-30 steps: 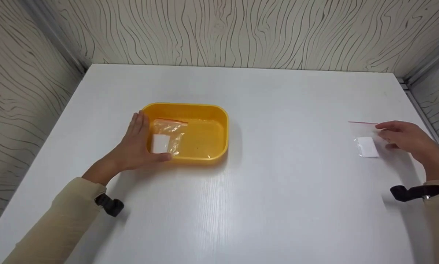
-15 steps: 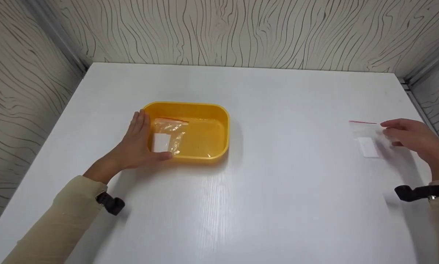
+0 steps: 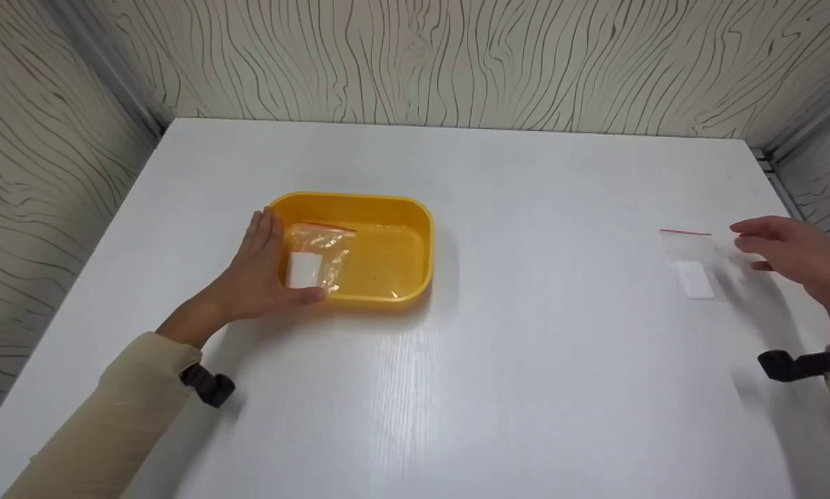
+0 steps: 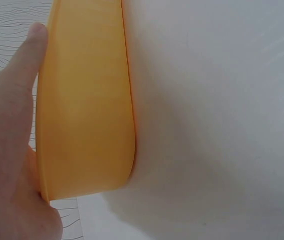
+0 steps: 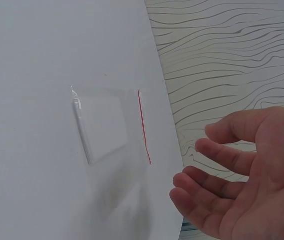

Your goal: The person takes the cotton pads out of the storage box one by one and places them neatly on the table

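Observation:
In the head view, a yellow plastic tray [image 3: 387,301] stands left of centre. My left hand [image 3: 252,274] rests against its left end, fingers straight along the wall and thumb lying over the near rim. The left wrist view shows the thumb [image 4: 19,75] along the rim. Inside the tray lies a clear zip bag [image 3: 328,239] with a white square in it. Far to the right, a second zip bag [image 3: 689,246] with a red seal line and a white piece [image 3: 695,281] lies on the table. My right hand [image 3: 799,253] hovers beside it, fingers loosely bent around nothing.
The white table [image 3: 526,388] ends at a back wall [image 3: 415,62] with a wood-grain line pattern. Similar panels rise on the left and right, with metal rails at the corners.
My right hand has drawn back to the right, away from the second zip bag, which now lies apart from the fingers. The left hand and the tray stay in place.

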`<state>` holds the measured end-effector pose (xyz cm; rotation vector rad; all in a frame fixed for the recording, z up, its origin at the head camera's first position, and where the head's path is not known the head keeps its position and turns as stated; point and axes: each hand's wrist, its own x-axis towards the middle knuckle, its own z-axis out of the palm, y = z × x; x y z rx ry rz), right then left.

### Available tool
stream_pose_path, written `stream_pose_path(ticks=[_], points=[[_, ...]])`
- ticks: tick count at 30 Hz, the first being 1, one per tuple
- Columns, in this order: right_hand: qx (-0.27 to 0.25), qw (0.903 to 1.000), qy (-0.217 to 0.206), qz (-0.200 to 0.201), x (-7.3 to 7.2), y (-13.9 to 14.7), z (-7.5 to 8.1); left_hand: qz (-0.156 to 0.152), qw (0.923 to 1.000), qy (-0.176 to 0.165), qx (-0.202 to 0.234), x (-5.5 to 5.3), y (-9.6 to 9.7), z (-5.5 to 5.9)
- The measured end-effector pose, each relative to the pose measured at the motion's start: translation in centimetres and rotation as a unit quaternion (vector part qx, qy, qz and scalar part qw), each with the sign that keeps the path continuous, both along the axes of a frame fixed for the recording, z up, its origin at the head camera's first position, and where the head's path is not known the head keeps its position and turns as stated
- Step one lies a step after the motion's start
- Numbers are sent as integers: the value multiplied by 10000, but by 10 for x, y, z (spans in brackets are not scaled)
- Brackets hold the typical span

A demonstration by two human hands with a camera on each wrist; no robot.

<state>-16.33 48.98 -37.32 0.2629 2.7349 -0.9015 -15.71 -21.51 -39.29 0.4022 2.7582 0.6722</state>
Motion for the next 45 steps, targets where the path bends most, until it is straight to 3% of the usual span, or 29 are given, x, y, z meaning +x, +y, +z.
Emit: stream_pose_path(ticks=[4, 8, 14, 18, 23, 25, 27, 29, 33, 36, 39, 43, 45], points=[[-134, 9996, 231, -41, -1, -3, 0, 33, 10000, -8, -25, 0, 0, 0], [-705, 9969, 361, 18, -1, -3, -1, 27, 10000, -21, -38, 0, 0, 0], [-1529, 9877, 218, 234, -3, -1, 1, -9, 10000, 31, -37, -1, -1, -1], [-2002, 9793, 211, 210, -3, -1, 3, -35, 10000, 67, -29, -1, -1, -2], [-2719, 9619, 251, 137, -3, 0, 3, -43, 9999, 102, -21, -1, -1, -2], [-3133, 9492, 274, 131, -4, -1, 2, -38, 9999, 100, -31, -1, 0, -2], [-3670, 9292, 311, 288, -5, -1, 0, -40, 9999, 93, -42, -1, 0, -2], [-4292, 9007, 310, 601, -5, -1, -3, -38, 9999, 78, -60, -1, 0, -2], [-5362, 8275, 169, 1656, -9, -1, -6, -30, 10000, 37, -46, -1, 0, -2], [-5670, 7906, 93, 2312, -13, -3, -6, -26, 10000, 24, -33, -1, 0, -2], [-5583, 7847, 182, 2689, -16, -6, -6, -21, 10000, 26, -46, -1, 0, -2], [-5436, 7864, 262, 2923, -19, -12, -5, 2, 10000, -2, -59, -1, 0, -3], [-5467, 7785, 216, 3075, -21, -14, -5, 16, 10000, -17, -58, -1, 0, -3]])
